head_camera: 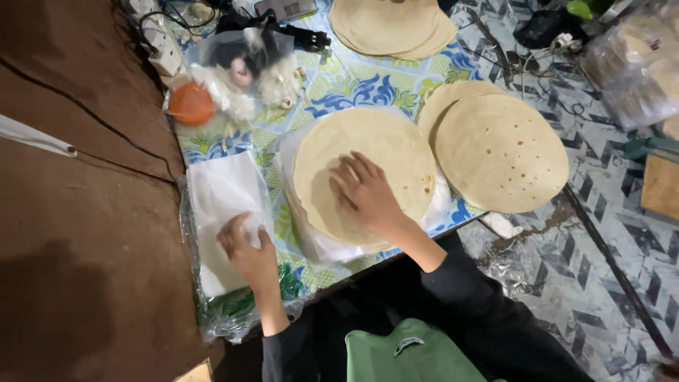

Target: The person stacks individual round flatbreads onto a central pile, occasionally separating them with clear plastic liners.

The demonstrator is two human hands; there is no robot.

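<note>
Left hand: my left hand [244, 244] lies palm down on the paper stack [225, 212], fingers curled and bunched at the sheet's lower middle; whether they pinch a sheet I cannot tell.
Right hand: my right hand [364, 192] rests flat on the top flatbread [364, 170], fingers spread and pointing up-left, pressing near its centre; nothing is gripped.
Arms: both forearms come up from the bottom edge in dark sleeves, the right crossing the counter [353, 85] edge.
Flatbread stack: the top flatbread sits on a pile of flatbreads interleaved with white sheets, at the middle of the counter, just right of the paper stack.
Paper stack: white square sheets lie in an open clear plastic wrapper [226, 318] at the counter's left front corner.
Other flatbreads: two overlapping rounds [498, 152] lie just right of the pile, touching it; another pile [389, 25] sits at the far edge, cut off by the frame.
Clear bag: a bag [237, 71] at the far left holds an orange lid [191, 104] and pale small items I cannot make out.
Right edge: a clear bag [636, 64] on the patterned floor shows pale rounds, blurred and cut off.
Hidden: the count of flatbreads under my right hand cannot be told.
</note>
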